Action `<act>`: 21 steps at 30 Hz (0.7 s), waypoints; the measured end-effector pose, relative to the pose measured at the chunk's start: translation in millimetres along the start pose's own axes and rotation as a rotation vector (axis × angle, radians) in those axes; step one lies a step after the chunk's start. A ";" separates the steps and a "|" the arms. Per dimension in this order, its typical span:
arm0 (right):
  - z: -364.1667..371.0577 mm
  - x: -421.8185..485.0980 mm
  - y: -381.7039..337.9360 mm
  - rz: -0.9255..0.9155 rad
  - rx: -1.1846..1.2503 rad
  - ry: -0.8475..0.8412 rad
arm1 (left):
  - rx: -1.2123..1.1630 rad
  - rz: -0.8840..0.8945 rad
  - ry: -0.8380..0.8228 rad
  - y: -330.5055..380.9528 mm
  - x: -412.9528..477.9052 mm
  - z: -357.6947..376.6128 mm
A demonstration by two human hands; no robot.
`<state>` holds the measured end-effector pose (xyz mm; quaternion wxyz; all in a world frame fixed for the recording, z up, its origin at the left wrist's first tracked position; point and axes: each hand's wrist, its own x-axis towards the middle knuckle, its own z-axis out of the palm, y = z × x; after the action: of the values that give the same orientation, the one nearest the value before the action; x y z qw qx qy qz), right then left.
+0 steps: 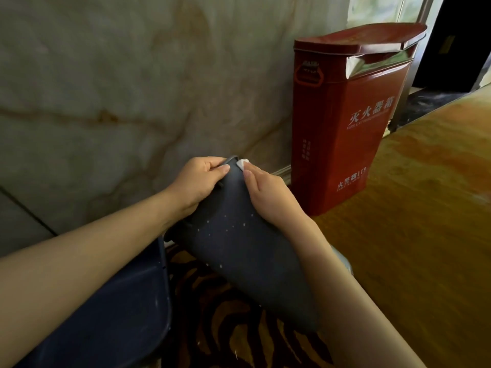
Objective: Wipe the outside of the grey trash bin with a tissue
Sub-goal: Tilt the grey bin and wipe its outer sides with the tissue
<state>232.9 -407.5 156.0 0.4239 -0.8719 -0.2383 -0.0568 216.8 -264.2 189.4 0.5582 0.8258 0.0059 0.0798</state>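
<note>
Veined marble wall [106, 88] is backing a glossy red metal fire extinguisher box [342, 123], standing on amber patterned carpet [411, 208]. Held tilted above it, the matte grey trash bin [239, 248] is showing white specks. Left hand [198, 181] is curling around its edge; right hand [271, 195] is pressing a white tissue [242, 164] against its far end.

Both forearms are bare, with no sleeve reaching them. The left hand [198, 181] and the right hand [273, 195] are ungloved, with short, unpainted fingernails and slim fingers.
</note>
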 end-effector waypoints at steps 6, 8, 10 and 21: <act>-12.4 -41.5 52.0 0.287 -0.044 -0.074 | 0.009 0.018 0.097 -6.3 6.3 -5.9; -15.2 -52.2 73.8 0.446 -0.036 -0.152 | 0.034 0.060 0.106 -6.9 7.5 -4.8; -14.1 -59.6 86.0 0.563 0.051 -0.172 | 0.081 0.115 0.124 -5.3 9.7 -2.8; 44.2 -66.0 84.3 0.660 0.453 0.106 | 0.303 0.301 0.016 -29.3 -3.8 -8.6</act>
<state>209.4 -442.4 48.0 0.6125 -0.7820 0.0704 0.0914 214.2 -245.6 165.1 0.4095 0.8912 -0.1010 0.1669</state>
